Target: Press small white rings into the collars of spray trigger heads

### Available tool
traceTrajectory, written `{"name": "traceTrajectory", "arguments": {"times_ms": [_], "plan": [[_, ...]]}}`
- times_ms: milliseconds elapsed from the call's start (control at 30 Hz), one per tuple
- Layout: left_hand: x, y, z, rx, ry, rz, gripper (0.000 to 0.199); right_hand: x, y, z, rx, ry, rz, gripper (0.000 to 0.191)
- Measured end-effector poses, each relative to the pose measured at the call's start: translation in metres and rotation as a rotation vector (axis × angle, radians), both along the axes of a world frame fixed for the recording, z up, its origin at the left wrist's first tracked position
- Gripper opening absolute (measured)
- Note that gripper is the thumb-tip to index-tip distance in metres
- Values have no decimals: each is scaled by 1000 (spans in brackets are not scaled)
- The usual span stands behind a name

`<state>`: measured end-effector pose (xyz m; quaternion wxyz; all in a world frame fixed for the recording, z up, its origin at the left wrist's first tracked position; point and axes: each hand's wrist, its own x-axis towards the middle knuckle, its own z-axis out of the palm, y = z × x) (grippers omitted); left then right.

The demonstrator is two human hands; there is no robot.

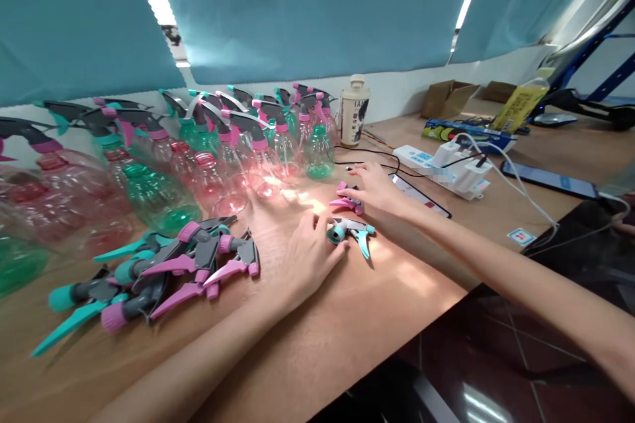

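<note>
Left grip (310, 254): mid-surface, fingers bent, thumb apart, partly open. Fingertips are at the collar of a teal-and-grey spray head (354, 228) lying on the surface (347, 317); cannot tell whether it is held or only touched.

Right grip (374, 188): farther from the near edge, palm down, fingers over a pink-and-grey spray head (352, 201). Partly open; closure on the piece cannot be told. The pink piece lies just beyond the teal one, toward the back edge.

Left part of surface, toward the near side: heap of spray heads (203, 251), pink and teal collars mixed. Behind it, reaching to the back edge: pink and green clear bottles (268, 165), some fitted with spray heads, some open-necked.

Near back edge, right of the bottles: lettered pale bottle (353, 115). Under and beside right wrist: phone (421, 195). Beyond that phone: white power strip (421, 162) with plugged chargers (469, 175).
</note>
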<state>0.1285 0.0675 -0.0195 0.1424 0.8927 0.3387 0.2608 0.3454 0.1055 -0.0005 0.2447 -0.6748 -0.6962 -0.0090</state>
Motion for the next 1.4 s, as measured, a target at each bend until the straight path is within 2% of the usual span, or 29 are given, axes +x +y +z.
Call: {"name": "traceTrajectory", "arguments": {"times_ms": [67, 300, 533, 767, 900, 1067, 1233, 1400], "plan": [[0, 2, -1, -2, 2, -1, 26, -1, 5, -4, 2, 3, -14, 53], [-2, 9, -2, -16, -3, 27, 24, -3, 9, -20, 27, 57, -32, 30], [-8, 12, 3, -33, -3, 22, 20, -7, 1, -12, 121, 99, 114, 14], [-13, 14, 1, -17, -1, -14, 22, -11, -27, -4, 354, 280, 123, 20], [-12, 15, -2, 17, -43, -47, 25, -17, -46, -1, 315, 406, 187, 23], [-15, 4, 6, 76, -146, -92, 32, -30, -76, -4, 248, 670, 241, 29], [-29, -19, 13, 88, -433, -129, 21, -42, -103, 0, 296, 600, 344, 31], [-50, -41, 12, 114, -532, -266, 29, -60, -129, 9, 290, 418, 489, 31]]}}
